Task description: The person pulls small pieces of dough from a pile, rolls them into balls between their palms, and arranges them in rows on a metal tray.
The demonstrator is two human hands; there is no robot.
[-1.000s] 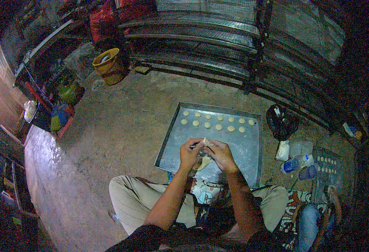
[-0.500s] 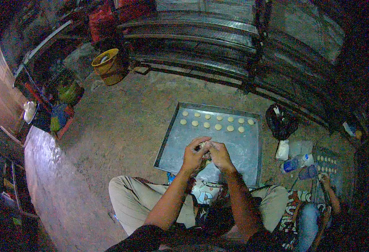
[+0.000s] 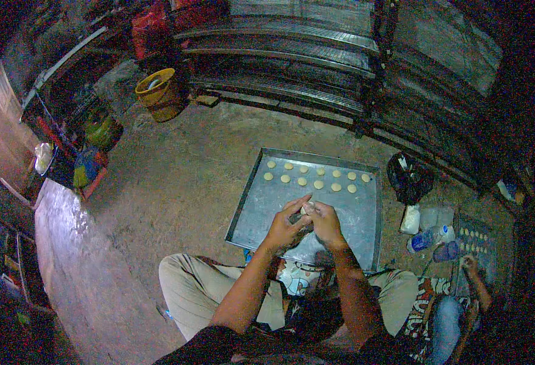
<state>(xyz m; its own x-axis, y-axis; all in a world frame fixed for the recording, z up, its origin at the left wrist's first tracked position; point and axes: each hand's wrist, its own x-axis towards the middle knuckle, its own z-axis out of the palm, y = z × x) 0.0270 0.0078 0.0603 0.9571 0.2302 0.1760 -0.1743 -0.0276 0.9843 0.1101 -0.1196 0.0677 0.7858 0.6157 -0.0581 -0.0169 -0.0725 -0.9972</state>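
Over the near half of a metal baking tray [image 3: 255, 194], my two hands meet at the fingertips. A small pale lump of dough [image 3: 307, 208] shows between them. My right hand [image 3: 326, 226] pinches it with thumb and fingers, and my left hand [image 3: 284, 229] has its curled fingers against it from the other side. Flattened round dough pieces [image 3: 318, 184] lie in two rows along the tray's far side. White dusting covers the tray's surface. Part of the lump is hidden by my fingers.
On the right a co-worker's hand [image 3: 469, 264] is over another tray [image 3: 490, 249] with dough rounds. Between the trays are a bottle [image 3: 421, 241], a purple cup [image 3: 446, 251] and a black plastic bag [image 3: 409, 182]. A yellow bucket [image 3: 164, 103] stands by the metal racks [image 3: 279, 67].
My fingers have shifted around the dough, which now shows more plainly at the fingertips. Both hands remain together above the tray. The rows of dough pieces look the same.
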